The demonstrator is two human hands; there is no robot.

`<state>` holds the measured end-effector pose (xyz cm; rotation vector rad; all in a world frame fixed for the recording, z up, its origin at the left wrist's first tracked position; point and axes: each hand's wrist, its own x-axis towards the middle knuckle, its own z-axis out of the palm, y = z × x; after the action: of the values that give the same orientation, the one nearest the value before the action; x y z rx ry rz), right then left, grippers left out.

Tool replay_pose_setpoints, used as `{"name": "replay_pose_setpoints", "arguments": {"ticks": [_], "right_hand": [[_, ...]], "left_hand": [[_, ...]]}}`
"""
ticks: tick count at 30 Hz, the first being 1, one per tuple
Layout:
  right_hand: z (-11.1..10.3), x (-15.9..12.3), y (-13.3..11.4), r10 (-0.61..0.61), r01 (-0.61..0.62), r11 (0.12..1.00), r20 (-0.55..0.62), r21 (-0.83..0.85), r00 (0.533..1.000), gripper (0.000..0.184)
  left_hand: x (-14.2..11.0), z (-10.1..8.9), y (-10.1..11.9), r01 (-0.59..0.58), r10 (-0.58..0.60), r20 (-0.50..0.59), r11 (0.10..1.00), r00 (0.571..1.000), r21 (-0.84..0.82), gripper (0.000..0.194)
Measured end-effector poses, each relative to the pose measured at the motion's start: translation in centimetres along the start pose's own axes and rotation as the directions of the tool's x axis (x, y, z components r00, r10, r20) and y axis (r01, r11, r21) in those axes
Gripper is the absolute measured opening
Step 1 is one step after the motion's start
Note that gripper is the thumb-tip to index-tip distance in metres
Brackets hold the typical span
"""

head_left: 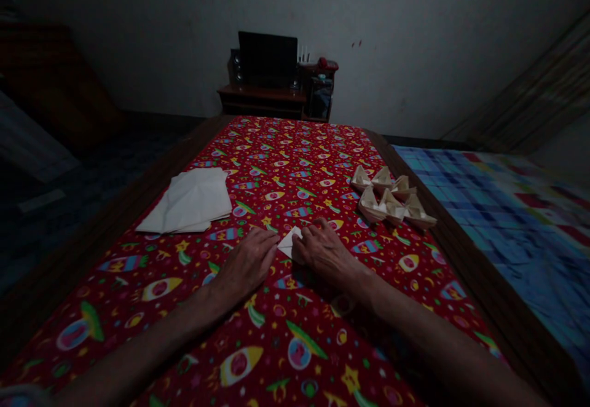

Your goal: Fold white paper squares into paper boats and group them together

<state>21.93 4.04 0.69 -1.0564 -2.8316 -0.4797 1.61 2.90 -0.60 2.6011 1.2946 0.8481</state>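
A small white folded paper (286, 244) with a pointed top lies on the red patterned cloth between my two hands. My left hand (247, 260) is closed at its left corner, fingertips pinched against the edge. On the other side, my right hand (326, 252) has its fingers curled over the right part of the paper and hides it. Up and to the left lies a loose stack of white paper sheets (196, 201). Several folded paper boats (371, 205) stand close together in two rows to the right, beyond my right hand.
The red cloth (276, 345) with rocket prints covers a long table with dark wooden edges (465, 265). At the far end, a monitor (268, 58) and speakers stand on a wooden desk (262, 94). A blue checked sheet (461, 185) spreads out to the right.
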Motion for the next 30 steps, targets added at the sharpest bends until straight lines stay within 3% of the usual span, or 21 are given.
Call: {"name": "replay_pose_setpoints", "arguments": {"ticks": [7, 12, 15, 20, 24, 26, 27, 28, 30], "right_hand": [[-1.4, 0.5, 0.0, -0.047, 0.047, 0.999, 0.076, 0.003, 0.996, 0.014], [-0.5, 0.1, 0.4, -0.029, 0.028, 0.998, 0.009, 0.056, 1.000, 0.014], [0.1, -0.1, 0.5, 0.004, -0.001, 0.997, -0.034, 0.078, 0.999, 0.016], [-0.5, 0.0, 0.1, 0.186, -0.184, 0.964, 0.010, 0.190, 0.983, 0.026], [-1.5, 0.0, -0.5, 0.286, -0.257, 0.900, -0.032, 0.353, 0.958, 0.027], [-1.7, 0.1, -0.4, 0.390, -0.320, 0.798, -0.033, 0.511, 0.920, 0.030], [-1.6, 0.2, -0.3, 0.465, -0.356, 0.700, -0.017, 0.618, 0.885, 0.033], [-1.5, 0.3, 0.0, 0.545, -0.381, 0.564, 0.016, 0.732, 0.838, 0.034], [-1.0, 0.7, 0.5, 0.665, -0.364, 0.213, 0.139, 0.907, 0.734, 0.031]], "left_hand": [[0.8, 0.1, 0.3, 0.071, -0.081, 0.069, 0.989, 0.994, 0.128, 0.020], [1.4, -0.1, 0.8, 0.137, -0.175, 0.125, 0.955, 0.977, 0.264, 0.028], [2.1, 0.1, 0.5, 0.189, -0.216, 0.155, 0.967, 0.964, 0.170, 0.029], [3.9, 0.4, 0.2, 0.418, -0.377, 0.247, 0.898, 0.892, -0.136, 0.033], [4.9, 0.4, 0.7, 0.429, -0.351, 0.292, 0.862, 0.890, -0.269, 0.043], [5.0, 0.3, 1.0, 0.400, -0.324, 0.260, 0.853, 0.910, -0.336, 0.045], [4.9, 0.2, 1.1, 0.366, -0.311, 0.204, 0.860, 0.928, -0.356, 0.044], [4.8, 0.2, 1.2, 0.321, -0.295, 0.125, 0.876, 0.947, -0.361, 0.039], [4.5, 0.4, 1.1, 0.219, -0.246, -0.042, 0.917, 0.968, -0.333, 0.028]]}}
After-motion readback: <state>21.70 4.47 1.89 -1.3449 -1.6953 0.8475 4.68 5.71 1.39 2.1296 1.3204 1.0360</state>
